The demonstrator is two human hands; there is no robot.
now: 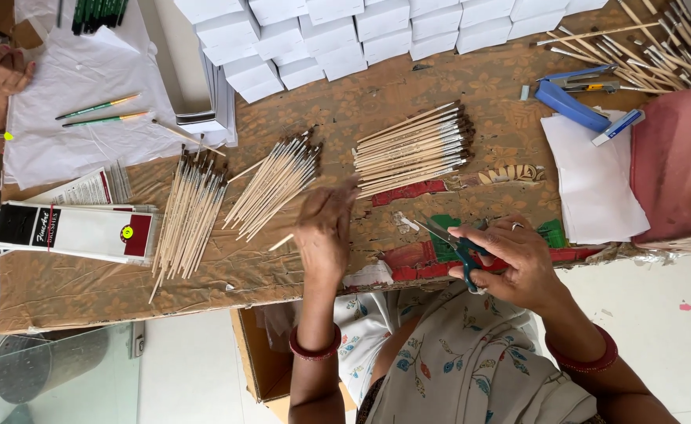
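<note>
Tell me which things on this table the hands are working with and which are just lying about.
In use:
- scissors in the right hand
- one thin brush at the left hand
- brush piles nearby: left, middle, right

Lying about:
- white boxes
- blue stapler
- white paper sheets
- green pencils
- long flat brush package

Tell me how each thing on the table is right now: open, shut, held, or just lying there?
Scissors: held in right hand, blades open.
Single brush: held by left hand.
Three brush piles: lying loose on table.
Long brush box: lying flat, shut.
Blue stapler: lying shut.
White boxes: stacked, shut.
</note>
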